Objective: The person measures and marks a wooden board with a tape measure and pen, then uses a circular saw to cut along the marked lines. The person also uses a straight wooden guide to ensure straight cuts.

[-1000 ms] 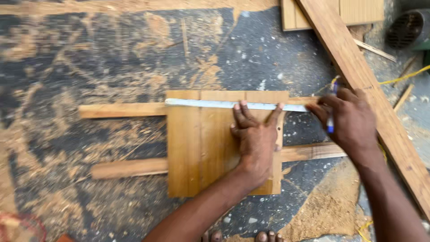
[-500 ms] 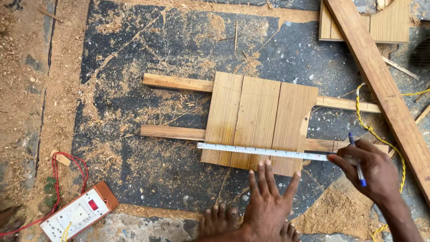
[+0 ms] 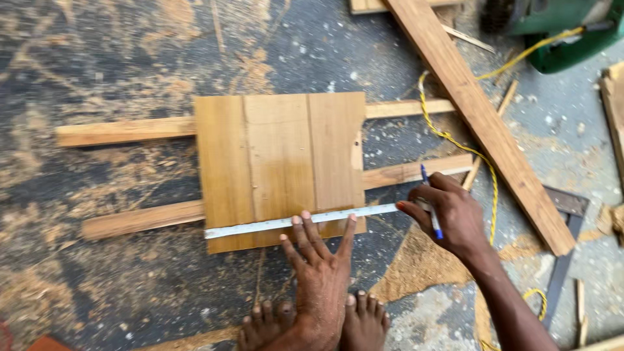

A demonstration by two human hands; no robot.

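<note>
A square panel of three joined wooden boards lies on two long wooden battens on the dusty floor. A metal ruler runs along the panel's near edge. My left hand presses flat on the ruler with the fingers spread. My right hand sits at the ruler's right end, gripping a blue pen while its fingertips touch the ruler. My bare feet show at the bottom edge.
A long plank lies diagonally at the right, with a yellow cord looping past it. A green machine stands at the top right. A dark metal square lies at the right. Sawdust covers the floor.
The ruler went from the panel's far edge to its near edge. My left hand came back toward me and now presses the ruler; my right hand with the pen followed to the ruler's end.
</note>
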